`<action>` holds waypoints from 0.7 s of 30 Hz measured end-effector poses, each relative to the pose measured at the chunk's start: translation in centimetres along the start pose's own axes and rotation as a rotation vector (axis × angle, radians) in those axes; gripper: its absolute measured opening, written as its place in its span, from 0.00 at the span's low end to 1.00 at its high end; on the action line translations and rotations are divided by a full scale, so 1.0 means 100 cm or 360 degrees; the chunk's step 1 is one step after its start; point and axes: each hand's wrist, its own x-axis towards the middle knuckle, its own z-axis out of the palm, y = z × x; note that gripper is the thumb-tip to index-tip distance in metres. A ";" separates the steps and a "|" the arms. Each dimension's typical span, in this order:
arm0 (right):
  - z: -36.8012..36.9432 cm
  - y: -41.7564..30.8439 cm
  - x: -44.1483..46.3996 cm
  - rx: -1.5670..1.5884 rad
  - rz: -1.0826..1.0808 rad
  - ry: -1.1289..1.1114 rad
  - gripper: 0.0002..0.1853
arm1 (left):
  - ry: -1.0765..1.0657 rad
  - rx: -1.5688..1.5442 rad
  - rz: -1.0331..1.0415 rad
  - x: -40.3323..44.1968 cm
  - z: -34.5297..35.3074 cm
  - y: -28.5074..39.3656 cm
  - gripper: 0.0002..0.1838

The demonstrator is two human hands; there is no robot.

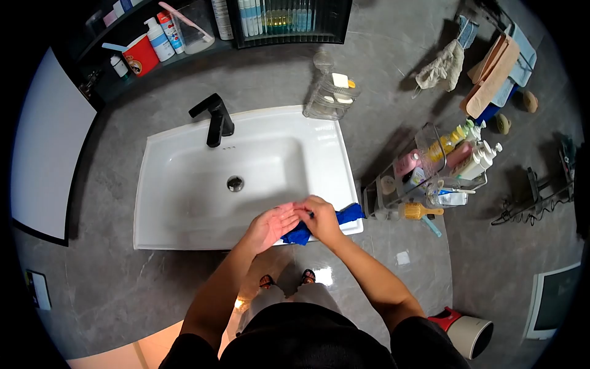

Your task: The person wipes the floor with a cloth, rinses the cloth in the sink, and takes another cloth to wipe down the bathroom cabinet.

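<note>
Over the front edge of the white sink [209, 215], my left hand [270, 228] is held palm up with its fingers extended toward the right. My right hand [321, 218] meets the fingertips of the left, its own fingers curled together; whether anything small is between them is hidden. A blue cloth [350, 213] lies on the sink's front right rim, partly beneath and behind my right hand. The black faucet [216, 120] stands at the back of the basin, and the round metal drain [235, 183] shows in the middle of it.
A clear soap holder [332, 98] is at the sink's back right corner. Right of the sink, a rack [384, 187] carries bottles and a yellow hairbrush [418, 211]. Dark shelves [184, 58] with toiletries run above. Towels [491, 71] hang at the upper right.
</note>
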 end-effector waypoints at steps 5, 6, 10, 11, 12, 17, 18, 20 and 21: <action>0.000 -0.018 -0.021 -0.0318 -0.0382 -0.0029 0.12 | 0.0016 0.0039 0.0098 0.020 0.015 -0.011 0.26; -0.006 -0.022 -0.025 -0.0402 -0.0311 -0.0084 0.13 | 0.0108 0.0078 0.0103 0.022 0.017 -0.017 0.25; -0.038 -0.040 -0.040 -0.0668 -0.0289 -0.0174 0.19 | 0.0312 0.0013 0.0055 0.033 0.020 -0.023 0.24; -0.045 -0.043 -0.043 -0.0753 -0.0358 -0.0154 0.19 | 0.0336 0.0039 0.0053 0.035 0.018 -0.024 0.24; -0.047 -0.040 -0.044 -0.0623 -0.0258 -0.0093 0.21 | 0.0305 0.0023 0.0086 0.038 0.018 -0.027 0.25; -0.023 0.000 -0.040 -0.0070 0.0377 -0.0089 0.35 | -0.0056 -0.0369 0.0036 0.053 0.057 -0.071 0.27; -0.018 0.005 -0.032 -0.0041 0.0513 -0.0059 0.36 | 0.0115 -0.0115 0.0114 0.053 0.078 -0.080 0.32; -0.014 0.009 -0.028 0.0009 0.0621 -0.0071 0.36 | 0.0090 -0.0252 0.0022 0.056 0.077 -0.071 0.36; -0.014 0.004 -0.029 0.0029 0.0595 -0.0098 0.37 | 0.0076 -0.0315 -0.0017 0.057 0.076 -0.064 0.38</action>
